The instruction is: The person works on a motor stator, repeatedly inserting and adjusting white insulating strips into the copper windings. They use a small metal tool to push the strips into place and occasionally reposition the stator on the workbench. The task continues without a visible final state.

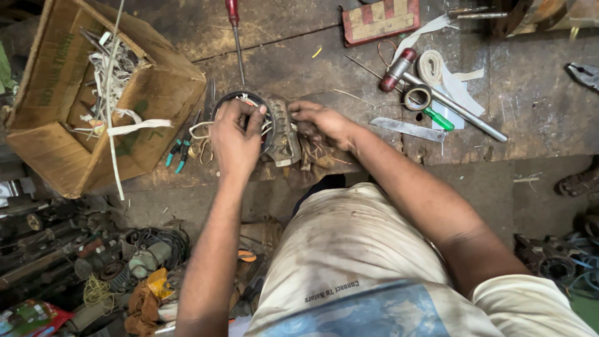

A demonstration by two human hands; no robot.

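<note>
Workbench: dark, scarred wooden surface running across the upper view, its front edge just beyond the person's waist. Cardboard box: large, open, tilted at far left, holding white tape strips and thin rods. Motor stator: round metal housing with copper windings, lying on the bench near its front edge, directly ahead of the person; its bore faces up and toward the camera, so its axis runs roughly away from the bench top, and wire leads trail from its right side. Left hand: laid over the stator's rim, fingers curled well in and closed on the near-left edge, fingertips dipping into the bore among white insulating strips. Right hand: just right of the stator, touching its outer flank, fingers bent and pinched together at the windings; whether they actually grip a wire cannot be told. Both hands are on the piece; the left sits nearer its centre, the right works from the side. Hammer: red-headed, long metal handle, well right of the hands. Screwdriver: red handle, shaft pointing at the stator from behind. Flat blade: bare metal, right of the right hand. Tape roll: small ring beside the hammer. Pliers: teal grips, left of the stator.
</note>
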